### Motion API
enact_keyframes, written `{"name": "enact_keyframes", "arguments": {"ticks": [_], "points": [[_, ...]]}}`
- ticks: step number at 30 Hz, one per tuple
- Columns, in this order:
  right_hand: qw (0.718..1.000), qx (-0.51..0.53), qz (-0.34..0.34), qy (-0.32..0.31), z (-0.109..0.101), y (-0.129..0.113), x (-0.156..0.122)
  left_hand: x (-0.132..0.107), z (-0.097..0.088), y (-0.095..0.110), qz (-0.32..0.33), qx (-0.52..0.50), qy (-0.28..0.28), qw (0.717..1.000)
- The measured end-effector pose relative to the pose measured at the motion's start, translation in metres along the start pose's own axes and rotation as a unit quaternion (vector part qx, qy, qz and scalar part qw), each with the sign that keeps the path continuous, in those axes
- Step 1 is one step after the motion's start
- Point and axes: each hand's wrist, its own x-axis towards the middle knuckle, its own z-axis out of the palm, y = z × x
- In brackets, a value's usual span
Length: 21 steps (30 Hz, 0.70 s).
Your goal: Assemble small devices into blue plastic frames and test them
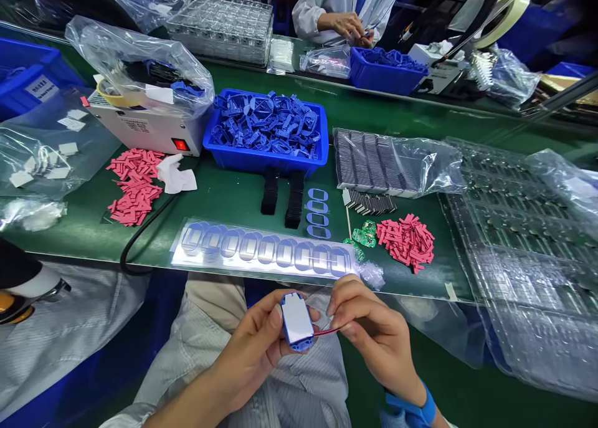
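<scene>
Item one: a case (298, 321), blue with a white face, which I hold in the left hand (261, 337), thumb on its near left edge, fingers curled behind it and showing at its right side. It lies at that hand's fingertips, left of the right hand (378, 331) and apart from it, above the lap and just short of the near edge of the desk (224, 197); I see it tilted, white face up.

Item two: a red wire (326, 332), running from the case's lower right corner to the right hand, whose thumb and fingers I have pinched on it. Blue band (413, 408) on the right wrist.

On the desk, directly beyond my hands: a film sheet (266, 253) with a row of oval pieces; blue rings (318, 219), four, in a column; black strips (294, 200), two stacks.

Further back: one blue tub (266, 160), filled with blue parts (271, 123).

To the right: green boards (365, 233), beside a heap of red pieces (405, 242); a clear bag (434, 163) over dark slabs; clear trays (527, 278).

To the left: a second red heap (133, 188), before a white box (140, 129) with a red switch (180, 144).

Across the desk: a co-worker's hands (350, 26), grip unclear to me.
</scene>
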Motion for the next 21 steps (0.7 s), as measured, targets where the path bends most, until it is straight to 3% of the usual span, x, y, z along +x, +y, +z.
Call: {"name": "enact_keyframes", "arguments": {"ticks": [21], "points": [[1.0, 0.008, 0.002, 0.009, 0.005, 0.0001, 0.003, 0.0004, -0.0016, -0.0029, -0.01, 0.001, 0.002, 1.0]]}}
